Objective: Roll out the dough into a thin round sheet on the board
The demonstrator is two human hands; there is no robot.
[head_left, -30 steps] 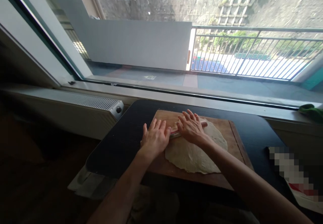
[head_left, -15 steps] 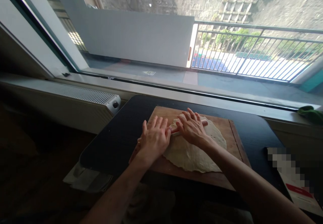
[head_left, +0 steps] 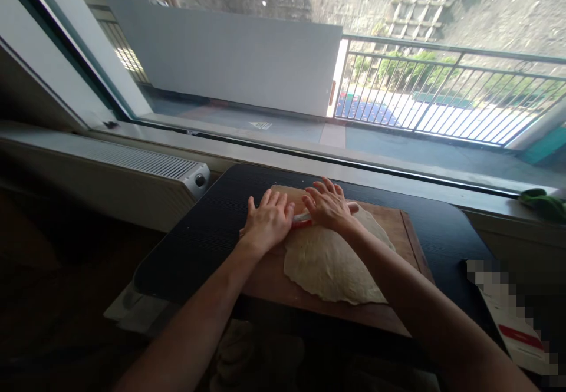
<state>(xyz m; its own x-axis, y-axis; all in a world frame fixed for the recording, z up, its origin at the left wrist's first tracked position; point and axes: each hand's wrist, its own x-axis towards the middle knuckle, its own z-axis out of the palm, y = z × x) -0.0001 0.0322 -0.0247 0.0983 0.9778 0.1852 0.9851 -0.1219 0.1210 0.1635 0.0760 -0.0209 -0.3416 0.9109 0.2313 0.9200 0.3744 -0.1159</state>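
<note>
A wide, thin sheet of dough (head_left: 329,265) lies on a wooden board (head_left: 260,283). Across its far part runs a slim rolling pin (head_left: 302,221), seen between my hands and at its right tip. My left hand (head_left: 268,218) rests flat over the pin's left part, fingers stretched forward. Over the right part lies my right hand (head_left: 328,204), its fingers also extended and spread a little. Both palms press on the pin without wrapping round it. My hands hide most of the pin and the far edge of the dough.
The board sits on a dark table (head_left: 186,250) against a window sill (head_left: 265,159). A white radiator (head_left: 177,171) stands to the left. At the right lies a pale item with a red stripe (head_left: 522,338), partly blurred out. A green thing (head_left: 543,203) rests on the sill.
Both hands have moved slightly forward, away from me, with the rolling pin turning under them. A red and white part of the pin now shows between my hands.
</note>
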